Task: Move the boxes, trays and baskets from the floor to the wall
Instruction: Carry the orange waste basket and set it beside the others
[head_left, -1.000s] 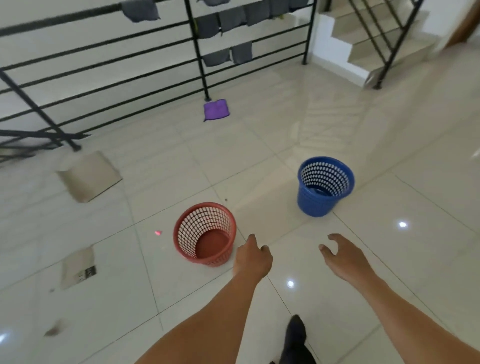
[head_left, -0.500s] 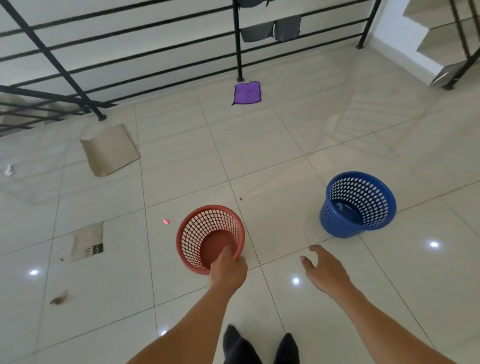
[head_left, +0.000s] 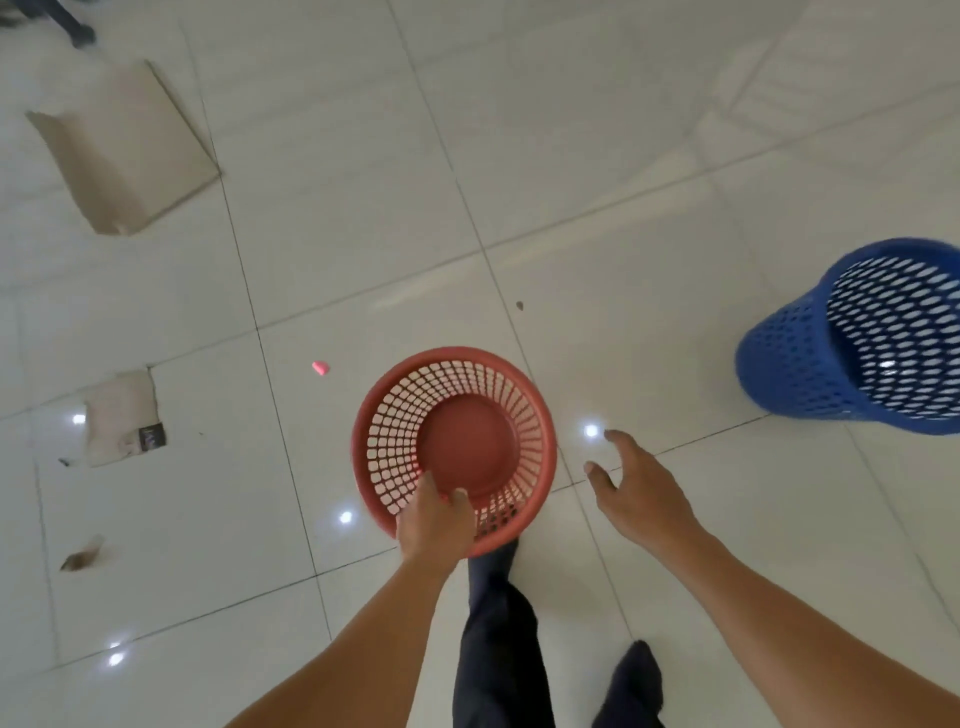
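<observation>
Left hand (head_left: 436, 519) is on the round red plastic mesh basket (head_left: 524, 415), fingers curled over the near rim with the thumb inside, a firm one-handed grip. The basket sits mouth-up right in front of the person, its near edge overlapping a dark trouser leg (head_left: 493, 649). Whether it has cleared the glossy white tiled floor (head_left: 623, 208) I cannot tell from this angle.

Right hand (head_left: 639, 488) is empty, fingers spread and relaxed, hovering over the floor just beside the red basket. The round blue plastic mesh basket (head_left: 800, 364) stands upright, well apart to the right.

So this looks like the pick-up step for the red basket. One sensible next move is for the free hand to go out to the blue basket's rim, so both travel together. Otherwise the red one goes alone. Either way it needs a lift and a turn, because no wall shows in this view.

Left on the floor are a flat sheet of brown cardboard (head_left: 124, 150) far left and a smaller torn cardboard scrap (head_left: 122, 415).
</observation>
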